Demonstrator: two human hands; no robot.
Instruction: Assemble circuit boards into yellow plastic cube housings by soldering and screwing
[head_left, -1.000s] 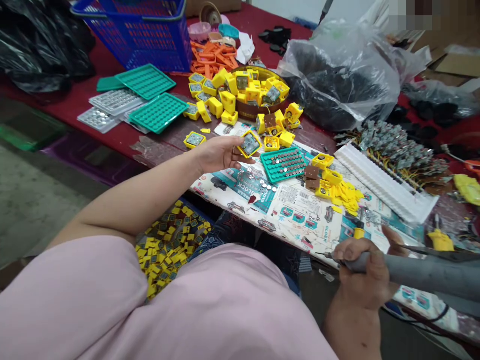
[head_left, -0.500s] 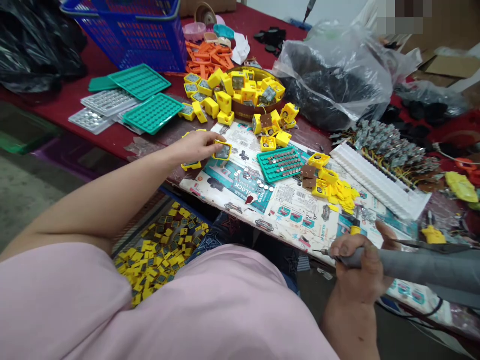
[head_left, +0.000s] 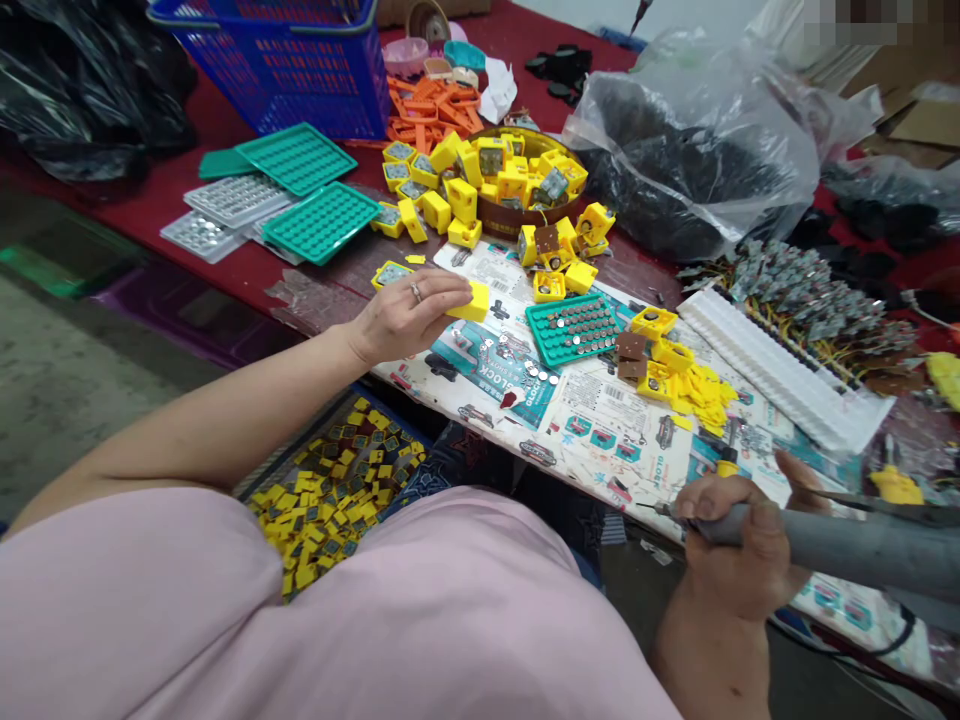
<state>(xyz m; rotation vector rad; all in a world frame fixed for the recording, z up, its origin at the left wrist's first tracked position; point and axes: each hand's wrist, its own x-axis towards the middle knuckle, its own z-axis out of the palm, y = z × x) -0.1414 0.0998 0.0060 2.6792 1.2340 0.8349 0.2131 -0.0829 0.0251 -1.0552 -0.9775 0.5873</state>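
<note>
My left hand (head_left: 409, 315) reaches over the table's near edge, palm down, fingers closed on a small yellow plastic case (head_left: 471, 300) held just above the printed paper (head_left: 600, 420). A ring shows on one finger. My right hand (head_left: 739, 550) sits low at the right, wrapped round the grey handle of a soldering iron (head_left: 840, 545) whose thin tip points left. A teal tray of button cells (head_left: 574, 327) lies between the two hands, with loose cells spilled beside it.
A round tin (head_left: 525, 185) heaped with yellow cases stands behind, more scattered around it. Teal and clear trays (head_left: 300, 200) lie left, a blue basket (head_left: 292, 60) beyond. A white rack (head_left: 787, 370), circuit boards and a plastic bag (head_left: 690, 150) sit right. A bin of yellow cases (head_left: 330, 490) is below.
My left hand carried the yellow case left and down to the paper, then turned palm down and lifted slightly with the case now showing its plain yellow side. The right hand stayed put.
</note>
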